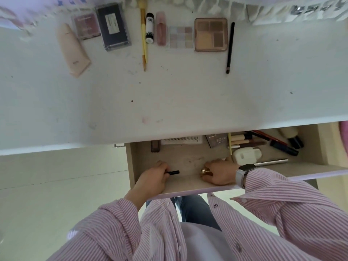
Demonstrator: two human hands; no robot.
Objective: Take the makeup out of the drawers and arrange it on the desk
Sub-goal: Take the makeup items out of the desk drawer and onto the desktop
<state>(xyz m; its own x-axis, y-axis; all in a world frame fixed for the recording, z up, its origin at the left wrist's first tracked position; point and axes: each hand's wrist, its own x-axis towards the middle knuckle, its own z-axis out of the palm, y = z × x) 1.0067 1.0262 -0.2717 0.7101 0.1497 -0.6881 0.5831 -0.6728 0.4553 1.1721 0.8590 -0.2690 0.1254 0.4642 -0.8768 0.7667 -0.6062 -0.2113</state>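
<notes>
Plainly, from the head view, the left hand [153, 176] pinches a black tube [172, 172] inside the drawer [131, 166]; the right hand [219, 173] curls over a gold piece [203, 170]. Lifting both together risks dropping one among the brushes [243, 141] beyond the right hand.

Makeup lies in a row along the far side of the tabletop [169, 91] as I look down: a peach tube [72, 50], a pink blush compact [87, 25], a dark case [113, 26], a yellow brush [143, 38], a white bottle [150, 28], a pink gloss [161, 29], a pastel palette [181, 37], a brown palette [211, 34] and a black pencil [230, 48]. Below, the open drawer [188, 183] holds brushes, pencils and a white case [246, 155]; I see my left hand [153, 178] gripping a black stick [173, 172].
</notes>
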